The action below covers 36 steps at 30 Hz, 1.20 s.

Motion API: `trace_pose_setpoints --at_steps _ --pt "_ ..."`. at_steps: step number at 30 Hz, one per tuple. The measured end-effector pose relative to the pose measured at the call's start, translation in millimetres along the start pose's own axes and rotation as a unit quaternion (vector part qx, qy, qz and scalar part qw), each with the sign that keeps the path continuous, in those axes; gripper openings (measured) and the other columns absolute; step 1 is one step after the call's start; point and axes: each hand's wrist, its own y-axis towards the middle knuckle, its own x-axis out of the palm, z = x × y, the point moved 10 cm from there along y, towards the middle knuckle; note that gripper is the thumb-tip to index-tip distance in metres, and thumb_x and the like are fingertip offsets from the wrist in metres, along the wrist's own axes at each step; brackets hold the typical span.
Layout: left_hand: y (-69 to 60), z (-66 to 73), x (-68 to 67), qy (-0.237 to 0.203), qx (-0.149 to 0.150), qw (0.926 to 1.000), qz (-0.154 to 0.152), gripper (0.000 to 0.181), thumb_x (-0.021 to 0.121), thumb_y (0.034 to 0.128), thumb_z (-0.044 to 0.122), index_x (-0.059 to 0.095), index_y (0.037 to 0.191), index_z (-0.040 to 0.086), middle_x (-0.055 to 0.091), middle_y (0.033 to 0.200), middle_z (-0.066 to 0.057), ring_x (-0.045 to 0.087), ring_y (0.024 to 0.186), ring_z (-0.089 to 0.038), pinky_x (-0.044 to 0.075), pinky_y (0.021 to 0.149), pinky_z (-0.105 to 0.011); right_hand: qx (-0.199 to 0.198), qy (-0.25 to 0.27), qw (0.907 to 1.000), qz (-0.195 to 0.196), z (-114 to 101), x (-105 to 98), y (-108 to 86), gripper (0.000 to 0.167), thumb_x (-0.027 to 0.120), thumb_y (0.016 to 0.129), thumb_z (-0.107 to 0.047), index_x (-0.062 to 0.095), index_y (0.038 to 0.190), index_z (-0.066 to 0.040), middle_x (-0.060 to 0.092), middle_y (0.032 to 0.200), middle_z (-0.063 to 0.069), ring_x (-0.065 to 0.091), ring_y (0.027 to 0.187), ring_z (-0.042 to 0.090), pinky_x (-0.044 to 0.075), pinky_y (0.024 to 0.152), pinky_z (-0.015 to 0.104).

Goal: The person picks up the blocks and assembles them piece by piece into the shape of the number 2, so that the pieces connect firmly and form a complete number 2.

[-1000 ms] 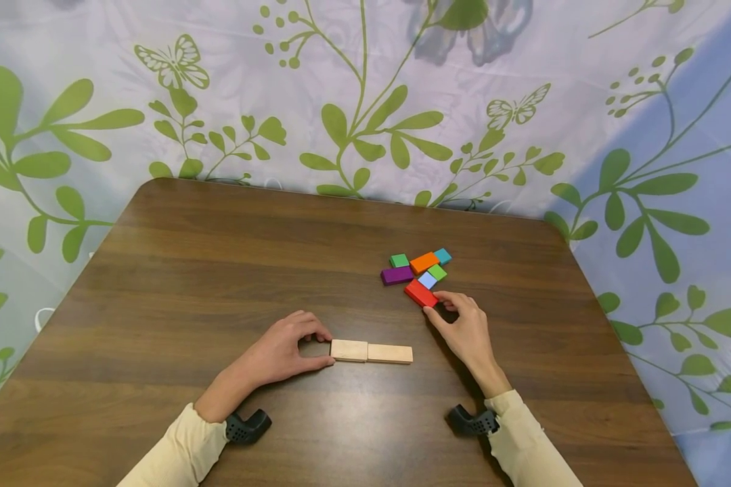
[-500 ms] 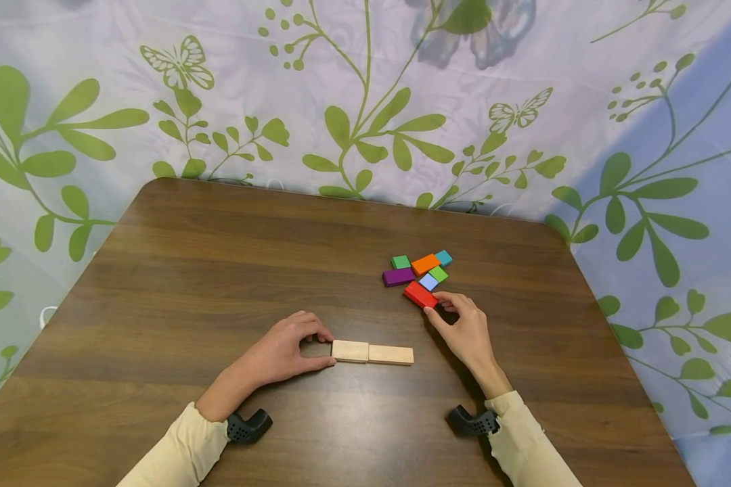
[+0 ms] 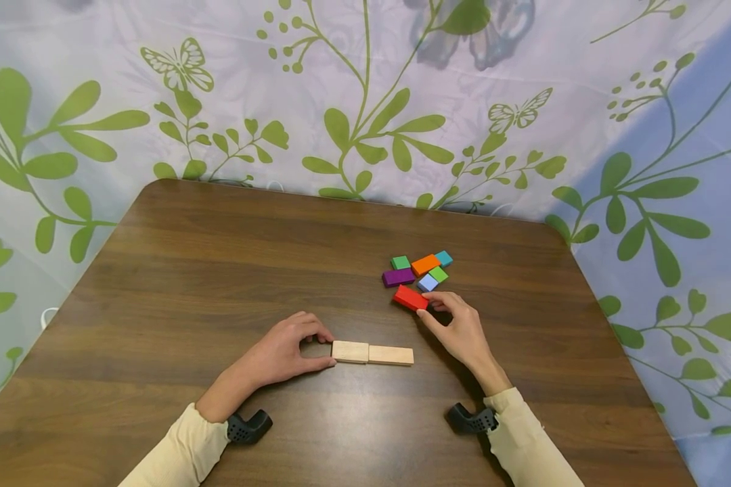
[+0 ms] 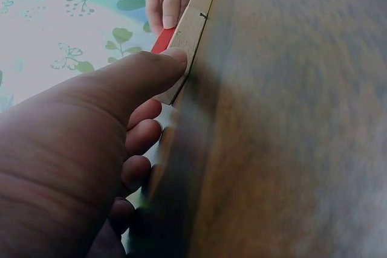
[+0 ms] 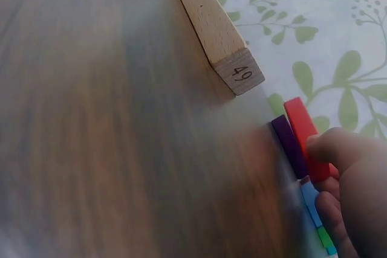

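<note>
1. Head view: on the bench, the left plain block and the right plain block lie end to end. Taking the right plain block as landmark, the left hand is to its left, pinching the outer end of the left plain block. Beyond the landmark, the right hand grips one end of the red block, near the purple block and the pale blue block.
2. Left wrist view: the thumb presses against the left plain block, probably to steady it (a guess from the grip). The red block shows behind it.
3. Right wrist view: the right thumb holds the red block against the fingers; whether it is off the bench I cannot tell. The step in hand seems to be picking it up. Next probably calls for bringing it towards the right plain block (whose end reads like "49"), turning it to match, without nudging either plain block.
</note>
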Motion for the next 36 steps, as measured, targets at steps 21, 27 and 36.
trace_pose_setpoints --at_steps 21,27,36 --pt "0.4 1.0 -0.5 -0.002 -0.002 1.0000 -0.001 0.025 0.085 0.0862 0.034 0.074 0.104 0.021 0.063 0.095 0.010 0.055 0.089 -0.006 0.049 0.079 -0.027 -0.078 0.014 0.9920 -0.098 -28 21 9.0 0.035 0.077 0.095 -0.026 0.069 0.127 -0.016 0.069 0.124 0.001 0.067 0.109 0.019 0.056 0.095 0.043" --pt "-0.3 1.4 -0.6 -0.002 -0.003 1.0000 -0.002 0.025 0.085 0.0862 0.034 0.074 0.104 0.021 0.063 0.095 0.010 0.055 0.089 -0.007 0.049 0.079 -0.027 -0.099 0.023 0.9871 -0.124 -37 29 10.4 0.035 0.077 0.095 -0.023 0.068 0.129 -0.015 0.068 0.125 0.002 0.068 0.111 0.021 0.055 0.097 0.043" --pt "-0.3 0.1 0.3 -0.004 -0.008 0.9999 -0.006 0.024 0.085 0.0866 0.034 0.075 0.105 0.022 0.063 0.095 0.010 0.055 0.089 -0.006 0.049 0.079 -0.027 -0.123 0.029 0.9789 -0.161 -52 38 13.5 0.035 0.076 0.095 -0.019 0.068 0.129 -0.014 0.068 0.126 0.002 0.066 0.109 0.019 0.056 0.095 0.042"
